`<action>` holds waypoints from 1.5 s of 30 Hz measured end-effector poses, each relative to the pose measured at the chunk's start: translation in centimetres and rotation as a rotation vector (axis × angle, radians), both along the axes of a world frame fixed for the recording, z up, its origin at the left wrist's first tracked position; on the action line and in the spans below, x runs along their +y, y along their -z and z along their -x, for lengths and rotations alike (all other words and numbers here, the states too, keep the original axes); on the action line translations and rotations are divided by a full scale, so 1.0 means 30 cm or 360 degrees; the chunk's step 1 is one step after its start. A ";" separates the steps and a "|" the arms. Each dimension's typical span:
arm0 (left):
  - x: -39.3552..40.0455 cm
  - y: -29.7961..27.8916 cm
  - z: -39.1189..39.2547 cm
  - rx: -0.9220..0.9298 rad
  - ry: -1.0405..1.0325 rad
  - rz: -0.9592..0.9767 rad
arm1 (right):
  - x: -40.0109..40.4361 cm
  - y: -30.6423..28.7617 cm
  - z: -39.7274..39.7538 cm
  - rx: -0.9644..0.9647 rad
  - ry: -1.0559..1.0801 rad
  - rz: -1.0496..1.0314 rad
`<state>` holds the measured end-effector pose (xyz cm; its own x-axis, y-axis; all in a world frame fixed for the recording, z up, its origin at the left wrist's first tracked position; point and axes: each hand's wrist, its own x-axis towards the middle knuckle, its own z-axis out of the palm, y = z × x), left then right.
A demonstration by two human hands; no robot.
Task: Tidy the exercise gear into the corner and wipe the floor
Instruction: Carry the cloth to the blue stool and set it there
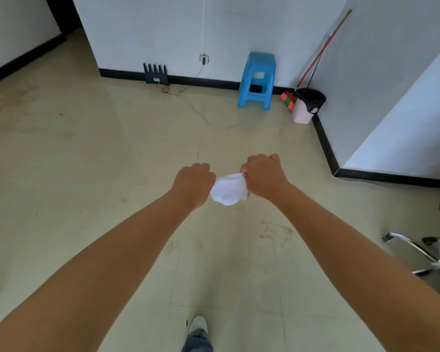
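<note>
**White cloth held between two hands, above the floor**

Left hand (pixel 194 181): fingers curled into a fist, gripping the left end of the cloth; back of the hand faces the camera, forearm bare.

Right hand (pixel 262 176): fingers curled tight, gripping the right end of the cloth; back of the hand up, forearm bare.

Cloth (pixel 229 189): white, bunched, stretched between the two fists and sagging in a small pouch below them. Held in the air, clear of the floor.

Floor (pixel 112 174): pale tiles, with grey scuff marks below and to the right of the right hand.

Bin (pixel 305 105): pink, lined with a black bag, standing in the corner far ahead and to the right of the right hand. Its contents cannot be made out.

Broom (pixel 323 49): leaning in the same corner, its red and green head on the floor just beside the bin.

Stool (pixel 257 81): blue plastic, against the wall ahead of the hands, left of the bin.

Router (pixel 156 74): black, with upright aerials, on the floor by the wall ahead and left of the left hand.

Chair base (pixel 427 255): chrome legs, low to the right of the right forearm.

Shoe (pixel 198 325): light-coloured, below the hands, between the forearms.
</note>
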<state>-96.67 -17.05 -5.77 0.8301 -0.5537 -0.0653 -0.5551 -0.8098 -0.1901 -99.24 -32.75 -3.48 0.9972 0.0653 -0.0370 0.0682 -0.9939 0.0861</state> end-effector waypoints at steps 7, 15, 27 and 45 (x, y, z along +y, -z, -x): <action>-0.239 -0.053 -0.688 0.0050 0.0057 0.0041 | -0.250 -0.033 -0.678 -0.0050 0.0104 0.0000; -0.575 -0.071 -1.493 -0.0023 0.0161 -0.0032 | -0.607 0.023 -1.486 0.0033 0.0073 -0.0136; -1.081 -0.010 -2.685 0.0170 0.0212 -0.0059 | -1.103 0.041 -2.614 0.0319 0.0193 -0.0249; -2.068 0.037 -4.377 0.0375 0.0287 -0.0181 | -2.070 0.081 -4.296 0.0493 0.0314 -0.0278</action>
<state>34.63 -79.08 -6.89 0.6739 -0.6687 -0.3141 -0.7273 -0.6753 -0.1226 29.65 -94.83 -5.91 0.9346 -0.0945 -0.3430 -0.1293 -0.9884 -0.0800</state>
